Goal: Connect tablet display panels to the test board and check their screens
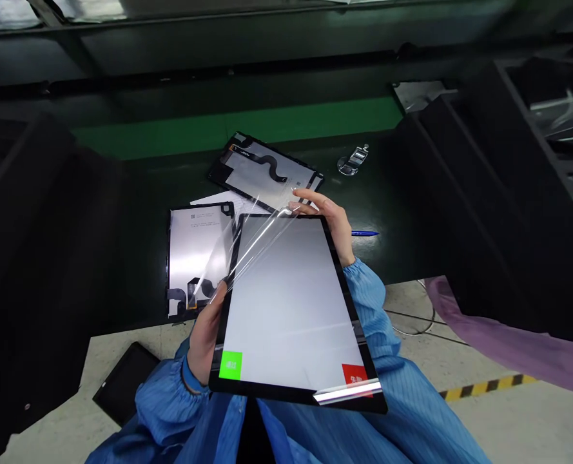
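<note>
I hold a tablet (pixel 291 303) over my lap; its screen glows white, with a green square at the lower left and a red one at the lower right. My left hand (pixel 206 338) grips its left edge, fingers closed. At the tablet's top right corner my right hand (pixel 327 219) pinches a clear protective film (pixel 247 248), which is partly lifted off the upper left of the screen. Both arms wear blue sleeves.
Two display panels lie back side up on the dark green bench: one (pixel 196 254) left of the tablet, one (pixel 267 171) beyond it on white paper. A blue pen (pixel 366 233) and a metal clip (pixel 354 161) lie to the right. Black trays flank both sides. A purple cloth (pixel 503 345) hangs at the right.
</note>
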The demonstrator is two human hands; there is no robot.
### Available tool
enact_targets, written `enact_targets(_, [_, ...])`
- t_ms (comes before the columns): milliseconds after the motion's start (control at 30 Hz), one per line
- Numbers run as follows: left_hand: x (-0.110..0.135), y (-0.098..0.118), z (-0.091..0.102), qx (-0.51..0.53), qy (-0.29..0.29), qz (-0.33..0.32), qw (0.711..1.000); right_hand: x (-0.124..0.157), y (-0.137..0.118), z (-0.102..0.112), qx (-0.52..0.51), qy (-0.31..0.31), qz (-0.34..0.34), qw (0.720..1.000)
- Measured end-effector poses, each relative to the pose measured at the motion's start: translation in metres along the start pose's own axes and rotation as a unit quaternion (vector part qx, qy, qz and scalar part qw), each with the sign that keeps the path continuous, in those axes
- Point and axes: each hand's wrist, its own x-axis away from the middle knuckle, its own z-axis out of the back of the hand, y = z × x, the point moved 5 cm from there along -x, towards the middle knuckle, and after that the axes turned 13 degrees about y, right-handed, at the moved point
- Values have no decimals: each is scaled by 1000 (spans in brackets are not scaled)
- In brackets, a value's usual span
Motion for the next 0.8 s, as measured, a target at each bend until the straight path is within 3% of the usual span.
enact_targets(167, [3, 2, -2, -35, 19, -34, 999, -4, 2, 0, 18, -6, 40, 999])
enact_targets(367, [4, -1, -10, -54, 0, 7, 999, -5, 5, 0, 80, -17, 50, 995])
enact_targets(567, [-2, 8, 4, -54, 82, -54, 994, -7, 4, 0, 97, -15, 54, 994])
enact_targets(733, [5, 1, -20, -73, 41, 132, 988, -6, -3, 2, 120, 3, 78, 990])
enact_targets(800, [9, -1, -28, -80, 25, 178, 980, -4, -8, 2, 128, 2, 90, 988])
